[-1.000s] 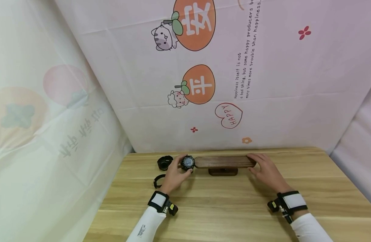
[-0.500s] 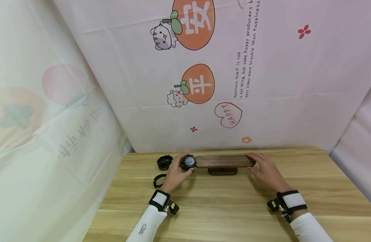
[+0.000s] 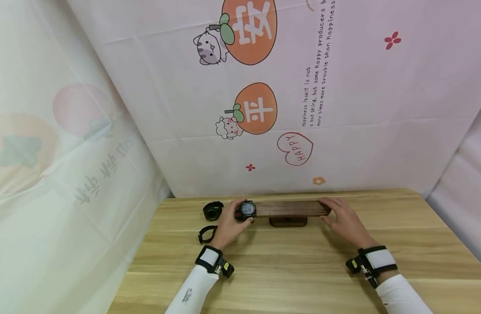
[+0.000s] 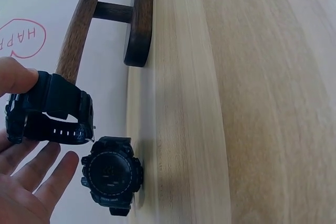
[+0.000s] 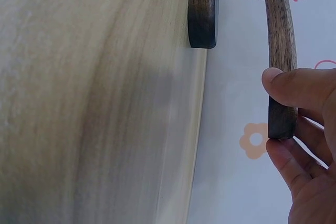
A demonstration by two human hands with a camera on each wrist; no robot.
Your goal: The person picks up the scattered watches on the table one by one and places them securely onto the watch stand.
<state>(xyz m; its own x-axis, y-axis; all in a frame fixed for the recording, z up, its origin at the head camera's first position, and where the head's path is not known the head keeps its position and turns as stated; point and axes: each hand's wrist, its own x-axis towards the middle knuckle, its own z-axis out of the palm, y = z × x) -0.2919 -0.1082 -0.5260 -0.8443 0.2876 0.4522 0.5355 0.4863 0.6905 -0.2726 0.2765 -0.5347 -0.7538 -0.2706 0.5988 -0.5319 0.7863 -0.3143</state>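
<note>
A dark wooden watch stand (image 3: 289, 209) has a long bar on a short post above a small base (image 3: 288, 222). My left hand (image 3: 230, 224) grips a black wristwatch (image 3: 247, 209) at the bar's left end. In the left wrist view the strap of this wristwatch (image 4: 50, 108) forms a closed loop, and the bar's tip (image 4: 68, 69) meets it. My right hand (image 3: 347, 222) holds the bar's right end; in the right wrist view the thumb lies along one side of the bar (image 5: 282, 51), with fingers behind and under its tip.
Left of the left hand, a second black watch (image 3: 213, 211) and a thin black band (image 3: 207, 234) stand on the wooden table (image 3: 287, 274). A printed white cloth (image 3: 358, 148) hangs right behind the table's back edge.
My left hand has moved slightly right with the wristwatch, which now overlaps the bar's left end more. The right hand keeps its hold on the other end.
</note>
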